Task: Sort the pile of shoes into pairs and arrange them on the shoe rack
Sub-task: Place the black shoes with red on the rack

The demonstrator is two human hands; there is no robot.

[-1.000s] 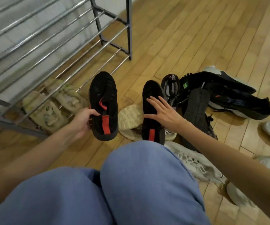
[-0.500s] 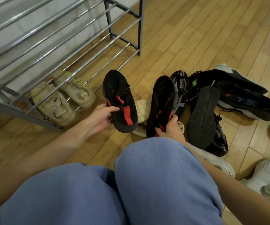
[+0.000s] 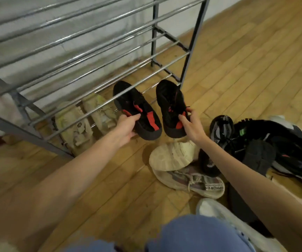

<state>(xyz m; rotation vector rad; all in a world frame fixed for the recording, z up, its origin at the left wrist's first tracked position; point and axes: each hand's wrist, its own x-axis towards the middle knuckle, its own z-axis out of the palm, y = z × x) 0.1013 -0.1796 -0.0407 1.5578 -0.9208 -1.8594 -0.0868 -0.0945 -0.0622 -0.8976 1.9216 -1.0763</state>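
My left hand [image 3: 127, 125] grips one black shoe with red trim [image 3: 137, 108] by its heel side, its toe under a rack bar. My right hand [image 3: 192, 124] holds the matching black and red shoe [image 3: 171, 104] at its collar. Both shoes are held side by side, toes pointing at the bottom shelf of the metal shoe rack [image 3: 92, 57]. A beige pair [image 3: 84, 120] sits on that bottom shelf to the left. The remaining pile of shoes [image 3: 246, 142] lies on the floor at the right.
A cream shoe lies sole up [image 3: 172, 155] on a pale grey sneaker [image 3: 193, 180] just behind my hands. Dark sneakers [image 3: 291, 146] and a white shoe [image 3: 217, 213] lie further right. My blue-clad knee [image 3: 192, 235] fills the bottom edge. The floor is wooden.
My right hand picked up the second black and red shoe from the pile. Both hands carried the pair forward to the rack's bottom shelf.
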